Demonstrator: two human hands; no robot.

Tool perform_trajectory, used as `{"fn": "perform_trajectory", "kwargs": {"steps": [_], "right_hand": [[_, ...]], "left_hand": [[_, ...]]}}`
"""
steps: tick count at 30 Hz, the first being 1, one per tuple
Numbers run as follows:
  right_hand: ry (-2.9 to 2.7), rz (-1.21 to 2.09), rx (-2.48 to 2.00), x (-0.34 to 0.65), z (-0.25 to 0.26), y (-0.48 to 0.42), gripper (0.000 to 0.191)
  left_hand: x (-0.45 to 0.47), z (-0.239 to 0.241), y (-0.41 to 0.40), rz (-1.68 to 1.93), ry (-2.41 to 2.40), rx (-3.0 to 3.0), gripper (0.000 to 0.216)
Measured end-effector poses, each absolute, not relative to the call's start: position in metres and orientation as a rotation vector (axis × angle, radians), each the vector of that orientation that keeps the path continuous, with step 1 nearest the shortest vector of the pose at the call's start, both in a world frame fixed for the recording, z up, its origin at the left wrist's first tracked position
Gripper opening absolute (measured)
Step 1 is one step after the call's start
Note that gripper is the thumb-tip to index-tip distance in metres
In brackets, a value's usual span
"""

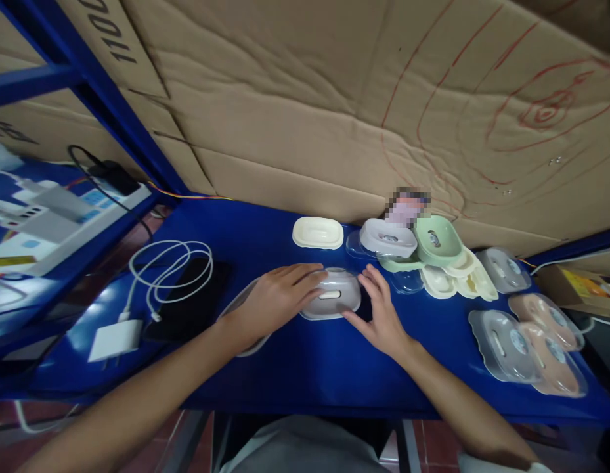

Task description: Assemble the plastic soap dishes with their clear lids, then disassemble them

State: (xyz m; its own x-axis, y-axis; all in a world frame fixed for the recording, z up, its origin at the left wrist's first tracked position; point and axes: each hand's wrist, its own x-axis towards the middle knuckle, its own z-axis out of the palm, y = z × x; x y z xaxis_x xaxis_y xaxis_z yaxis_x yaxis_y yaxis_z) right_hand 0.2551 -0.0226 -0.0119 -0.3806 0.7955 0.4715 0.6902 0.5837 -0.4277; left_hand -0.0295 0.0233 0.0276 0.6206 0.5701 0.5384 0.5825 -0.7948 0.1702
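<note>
A grey plastic soap dish lies upside down on the blue table, in the middle. My left hand rests on its left side, fingers laid flat over the top. My right hand touches its right edge with fingers stretched out and slightly spread. Neither hand grips it. A clear plastic lid lies partly hidden under my left wrist.
A cream dish sits behind, with grey and green dishes and several more at the right. A white charger with coiled cable and a black phone lie at the left. A cardboard wall rises behind.
</note>
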Motion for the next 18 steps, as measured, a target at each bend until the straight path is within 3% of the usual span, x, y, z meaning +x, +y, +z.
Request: {"fn": "perform_trajectory", "kwargs": {"steps": [5,11,13,18], "right_hand": [[-2.335,0.217,-1.118,0.257,-0.009,-0.020,0.080],[-2.367,0.221,-1.075,0.256,-0.005,-0.019,0.066],[-2.350,0.226,-1.050,0.256,-0.004,-0.019,0.061],[-2.345,0.190,-0.985,0.255,-0.003,-0.018,0.050]], "left_hand": [[-0.032,0.037,0.026,-0.586,-0.772,-3.009,0.037],[-0.061,0.052,0.004,-0.259,-1.395,-2.792,0.100],[-0.072,0.052,0.001,-0.103,-1.525,-2.739,0.100],[-0.078,0.041,0.022,-0.113,-1.601,-2.713,0.068]]}}
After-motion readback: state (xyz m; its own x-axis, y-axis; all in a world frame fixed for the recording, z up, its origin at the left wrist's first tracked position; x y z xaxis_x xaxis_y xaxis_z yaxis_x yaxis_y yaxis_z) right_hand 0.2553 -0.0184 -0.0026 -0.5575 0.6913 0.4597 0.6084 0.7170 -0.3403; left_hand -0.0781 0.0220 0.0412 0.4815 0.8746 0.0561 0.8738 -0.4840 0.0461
